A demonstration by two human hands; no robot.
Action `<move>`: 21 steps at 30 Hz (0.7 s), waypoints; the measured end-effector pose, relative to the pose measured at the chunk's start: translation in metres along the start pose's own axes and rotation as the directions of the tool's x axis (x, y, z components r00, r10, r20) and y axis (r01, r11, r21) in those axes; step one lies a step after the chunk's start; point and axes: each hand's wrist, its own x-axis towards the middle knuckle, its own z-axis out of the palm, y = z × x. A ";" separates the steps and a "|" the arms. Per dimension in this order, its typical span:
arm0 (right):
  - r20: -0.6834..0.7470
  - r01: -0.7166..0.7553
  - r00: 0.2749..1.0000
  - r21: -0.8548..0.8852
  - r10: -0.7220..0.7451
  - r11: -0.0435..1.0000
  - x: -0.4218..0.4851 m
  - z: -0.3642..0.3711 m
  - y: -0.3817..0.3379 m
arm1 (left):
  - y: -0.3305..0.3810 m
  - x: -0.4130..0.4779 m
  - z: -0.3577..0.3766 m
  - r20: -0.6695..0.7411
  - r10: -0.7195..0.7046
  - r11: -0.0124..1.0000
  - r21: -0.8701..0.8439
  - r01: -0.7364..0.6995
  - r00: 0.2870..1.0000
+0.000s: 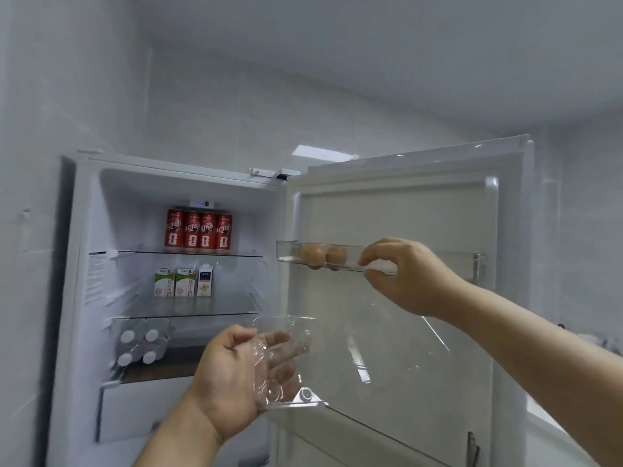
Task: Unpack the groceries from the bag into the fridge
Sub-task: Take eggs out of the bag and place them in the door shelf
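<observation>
The white fridge (84, 230) stands open, its door (404, 217) swung to the right. A clear door tray (286, 254) holds two brown eggs (323, 256). My right hand (411, 274) hovers at the tray's front edge, fingers curled with a small gap, nothing visible between them. My left hand (232, 375) holds a clear plastic egg carton (286, 365) from below, palm up, fingers behind the plastic. The carton looks empty.
Inside the fridge, several red cans (199, 230) stand on the top shelf and three milk cartons (183, 281) on the middle one. White-capped bottles (141, 347) lie below. A white drawer (141, 409) sits at the bottom. Tiled walls surround the fridge.
</observation>
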 end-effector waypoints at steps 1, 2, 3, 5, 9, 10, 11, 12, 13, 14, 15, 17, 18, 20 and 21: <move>-0.004 -0.010 1.000 0.012 0.010 1.000 -0.008 -0.002 0.001 | -0.002 -0.007 0.002 -0.020 0.017 1.000 -0.005 -0.017 1.000; -0.004 -0.025 1.000 0.024 0.025 0.999 -0.016 -0.004 0.002 | -0.004 -0.015 0.003 -0.042 0.034 0.999 -0.006 -0.035 0.999; -0.002 -0.040 0.999 0.039 0.040 0.998 -0.023 -0.005 0.004 | -0.006 -0.022 0.005 -0.064 0.051 0.999 -0.001 -0.051 0.997; -0.001 -0.071 0.997 0.104 0.072 0.992 -0.038 -0.004 0.006 | -0.007 -0.036 0.010 -0.092 0.079 0.997 0.010 -0.078 0.993; 0.050 -0.214 0.976 0.359 0.210 0.908 -0.063 0.002 0.002 | -0.007 -0.062 0.019 -0.114 0.127 0.992 0.027 -0.125 0.985; 0.076 -0.254 0.967 0.406 0.244 0.878 -0.069 0.004 0.002 | -0.006 -0.068 0.021 -0.121 0.139 0.990 0.035 -0.136 0.983; 0.103 -0.294 0.955 0.462 0.278 0.837 -0.074 0.005 0.001 | -0.006 -0.074 0.023 -0.126 0.150 0.988 0.040 -0.146 0.981; 0.133 -0.332 0.941 0.530 0.311 0.780 -0.078 0.007 0.000 | -0.005 -0.080 0.025 -0.131 0.161 0.987 0.045 -0.156 0.978; 0.167 -0.369 0.925 0.603 0.340 0.708 -0.082 0.009 -0.002 | -0.004 -0.084 0.026 -0.136 0.170 0.985 0.050 -0.165 0.976; 0.206 -0.403 0.908 0.668 0.365 0.626 -0.085 0.011 -0.003 | -0.004 -0.089 0.028 -0.139 0.176 0.984 0.054 -0.170 0.975; 0.246 -0.430 0.891 0.725 0.381 0.537 -0.087 0.012 -0.005 | -0.003 -0.093 0.029 -0.143 0.180 0.983 0.058 -0.173 0.973; 0.314 -0.460 0.865 0.805 0.391 0.373 -0.090 0.014 -0.011 | -0.003 -0.100 0.032 -0.153 0.185 0.982 0.065 -0.177 0.971; 0.330 -0.464 0.859 0.826 0.392 0.320 -0.092 0.014 -0.015 | -0.003 -0.103 0.033 -0.159 0.188 0.981 0.071 -0.179 0.969; 0.331 -0.452 0.856 0.852 0.397 0.264 -0.094 0.012 -0.023 | -0.003 -0.108 0.035 -0.176 0.198 0.979 0.086 -0.186 0.964; 0.327 -0.444 0.856 0.862 0.400 0.245 -0.095 0.012 -0.026 | -0.003 -0.110 0.035 -0.184 0.205 0.977 0.095 -0.190 0.961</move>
